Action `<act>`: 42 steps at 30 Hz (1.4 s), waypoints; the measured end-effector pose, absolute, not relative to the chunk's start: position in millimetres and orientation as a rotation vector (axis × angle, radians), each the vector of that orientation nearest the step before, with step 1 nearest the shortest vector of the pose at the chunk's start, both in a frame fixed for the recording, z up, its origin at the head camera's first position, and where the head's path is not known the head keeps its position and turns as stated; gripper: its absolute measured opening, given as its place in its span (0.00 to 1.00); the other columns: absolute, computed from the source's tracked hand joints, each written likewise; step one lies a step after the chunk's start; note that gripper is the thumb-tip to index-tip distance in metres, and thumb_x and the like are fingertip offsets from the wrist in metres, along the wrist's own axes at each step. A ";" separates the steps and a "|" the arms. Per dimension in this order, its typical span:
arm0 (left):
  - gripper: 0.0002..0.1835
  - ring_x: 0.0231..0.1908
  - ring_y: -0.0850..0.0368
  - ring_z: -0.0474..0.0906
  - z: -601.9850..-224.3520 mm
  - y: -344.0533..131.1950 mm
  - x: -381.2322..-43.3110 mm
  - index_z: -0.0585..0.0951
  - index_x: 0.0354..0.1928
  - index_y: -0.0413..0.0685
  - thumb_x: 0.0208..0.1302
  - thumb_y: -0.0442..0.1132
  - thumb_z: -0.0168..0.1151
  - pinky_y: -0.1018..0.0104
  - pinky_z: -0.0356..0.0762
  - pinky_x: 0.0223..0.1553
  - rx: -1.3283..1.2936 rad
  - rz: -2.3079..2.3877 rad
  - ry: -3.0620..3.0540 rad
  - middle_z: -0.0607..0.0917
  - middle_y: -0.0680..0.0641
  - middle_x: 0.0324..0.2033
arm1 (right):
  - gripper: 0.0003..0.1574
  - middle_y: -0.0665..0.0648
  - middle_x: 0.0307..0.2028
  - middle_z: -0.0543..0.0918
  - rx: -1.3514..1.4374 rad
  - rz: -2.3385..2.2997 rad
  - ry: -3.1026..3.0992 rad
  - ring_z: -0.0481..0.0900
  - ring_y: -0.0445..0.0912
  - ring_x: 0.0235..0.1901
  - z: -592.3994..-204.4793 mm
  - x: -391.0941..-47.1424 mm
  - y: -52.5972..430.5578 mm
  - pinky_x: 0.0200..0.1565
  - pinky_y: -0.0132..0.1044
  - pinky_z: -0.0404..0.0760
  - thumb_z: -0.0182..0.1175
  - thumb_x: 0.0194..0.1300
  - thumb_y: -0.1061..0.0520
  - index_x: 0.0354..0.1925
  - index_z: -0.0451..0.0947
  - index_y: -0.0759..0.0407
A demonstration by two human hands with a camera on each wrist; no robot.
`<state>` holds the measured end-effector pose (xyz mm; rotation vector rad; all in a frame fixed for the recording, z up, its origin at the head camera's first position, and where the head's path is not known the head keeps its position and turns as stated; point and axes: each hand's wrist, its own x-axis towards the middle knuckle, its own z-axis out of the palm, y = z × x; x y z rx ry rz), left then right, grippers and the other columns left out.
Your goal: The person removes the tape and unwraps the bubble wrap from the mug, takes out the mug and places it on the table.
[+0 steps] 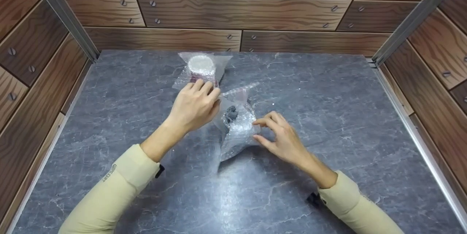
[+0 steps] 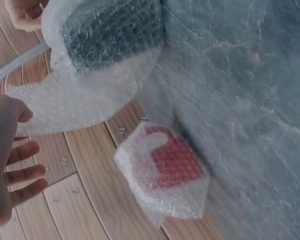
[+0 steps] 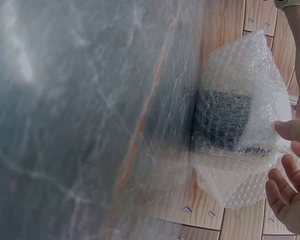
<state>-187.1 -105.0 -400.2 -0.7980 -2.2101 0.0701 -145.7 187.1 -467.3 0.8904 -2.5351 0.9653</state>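
Between the hands stands a bubble-wrap bag with a dark item inside, its shape blurred by the wrap. My left hand is at the bag's upper left; in the left wrist view, its thumb and a partly hidden finger pinch the bag's edge while the other fingers stay spread. At the bag's right side is my right hand, thumb and fingers bent loosely and apart, their tips at the wrap. Farther back, past my left hand, sits another bubble-wrapped item, with red and white showing through.
The grey marbled tabletop extends around both bags. Wood-patterned walls enclose the back and sides, with metal rails along the edges. Tiny white specks lie right of the nearer bag.
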 end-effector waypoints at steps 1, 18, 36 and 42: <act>0.09 0.35 0.49 0.80 -399.4 -105.1 -188.2 0.80 0.37 0.48 0.65 0.45 0.66 0.60 0.82 0.35 -0.794 0.074 -2.211 0.84 0.48 0.33 | 0.24 0.54 0.42 0.81 0.890 0.956 -2.532 0.83 0.49 0.45 -467.4 -145.8 187.2 0.48 0.40 0.87 0.78 0.59 0.57 0.53 0.85 0.57; 0.14 0.36 0.47 0.83 -404.5 -110.2 -212.8 0.81 0.41 0.46 0.71 0.50 0.62 0.57 0.81 0.32 -0.688 0.075 -2.292 0.85 0.45 0.36 | 0.24 0.56 0.41 0.82 0.897 0.949 -2.533 0.82 0.53 0.44 -467.6 -146.1 186.2 0.47 0.39 0.84 0.77 0.59 0.58 0.53 0.85 0.57; 0.22 0.42 0.43 0.85 -420.5 -111.7 -234.1 0.81 0.53 0.42 0.76 0.55 0.58 0.51 0.87 0.40 -0.600 -0.023 -2.377 0.88 0.41 0.42 | 0.23 0.57 0.40 0.82 0.914 0.945 -2.491 0.83 0.51 0.42 -468.3 -146.8 186.4 0.44 0.40 0.85 0.78 0.58 0.57 0.52 0.85 0.57; 0.26 0.48 0.42 0.85 -426.1 -111.4 -241.2 0.79 0.65 0.44 0.77 0.55 0.57 0.50 0.88 0.44 -0.584 -0.028 -2.431 0.88 0.41 0.49 | 0.23 0.55 0.40 0.81 0.902 0.958 -2.510 0.83 0.52 0.43 -467.8 -147.0 186.0 0.45 0.41 0.86 0.78 0.59 0.57 0.52 0.85 0.57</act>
